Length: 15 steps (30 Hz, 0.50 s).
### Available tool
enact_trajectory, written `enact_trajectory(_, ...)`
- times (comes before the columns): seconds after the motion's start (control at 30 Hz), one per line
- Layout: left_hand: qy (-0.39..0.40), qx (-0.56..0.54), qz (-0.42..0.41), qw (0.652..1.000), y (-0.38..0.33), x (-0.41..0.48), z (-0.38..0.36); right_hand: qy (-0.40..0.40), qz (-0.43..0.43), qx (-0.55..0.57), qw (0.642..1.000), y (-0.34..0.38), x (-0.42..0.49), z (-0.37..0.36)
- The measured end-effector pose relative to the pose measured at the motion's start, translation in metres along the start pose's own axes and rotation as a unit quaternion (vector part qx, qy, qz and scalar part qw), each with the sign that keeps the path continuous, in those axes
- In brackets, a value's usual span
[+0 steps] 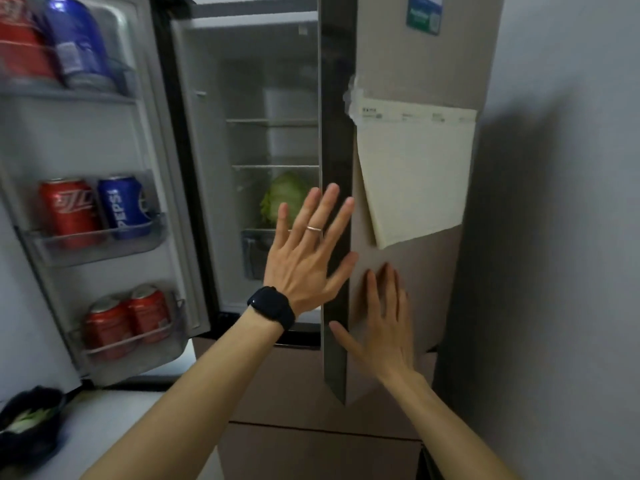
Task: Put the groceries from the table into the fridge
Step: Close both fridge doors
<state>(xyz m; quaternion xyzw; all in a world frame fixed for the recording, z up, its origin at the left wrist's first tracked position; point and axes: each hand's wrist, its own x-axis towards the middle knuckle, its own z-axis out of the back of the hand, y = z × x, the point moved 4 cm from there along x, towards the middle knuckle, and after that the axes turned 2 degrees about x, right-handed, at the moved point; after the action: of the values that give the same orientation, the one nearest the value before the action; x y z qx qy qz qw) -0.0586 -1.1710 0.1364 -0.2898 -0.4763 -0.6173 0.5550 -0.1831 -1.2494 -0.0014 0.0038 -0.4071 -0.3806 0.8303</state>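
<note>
Hands empty | left hand (308, 258) fingers spread wide, straight, over fridge door (415, 64) edge, contact unclear | right hand (384, 320) fingers straight, nearly together, flat against door's outer face

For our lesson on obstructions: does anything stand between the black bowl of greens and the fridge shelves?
Partly. The left door is swung wide, leaving the shelves open to the bowl. The right door stands across their right side, the left hand before its edge, the right hand flat on its front.
</note>
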Motion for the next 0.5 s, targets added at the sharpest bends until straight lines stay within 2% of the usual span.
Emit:
enact_trajectory(0.1,0.051,0.053,-0.055,0.996,0.014,0.004,-0.026,0.002,-0.006,-0.027,1.0,0.011,0.019,-0.026)
enact_trajectory(0.17,0.079,0.07,-0.054,0.993,0.029,0.002,-0.047,-0.009,-0.002,-0.031,0.999,0.017,0.03,-0.04)
enact_trajectory(0.3,0.084,0.072,-0.033,0.993,0.059,0.002,-0.08,-0.031,0.016,-0.067,0.997,0.011,0.052,-0.066)
enact_trajectory(0.5,0.096,0.075,-0.053,0.991,0.096,0.011,-0.125,-0.034,0.053,-0.148,0.987,-0.015,0.082,-0.098)
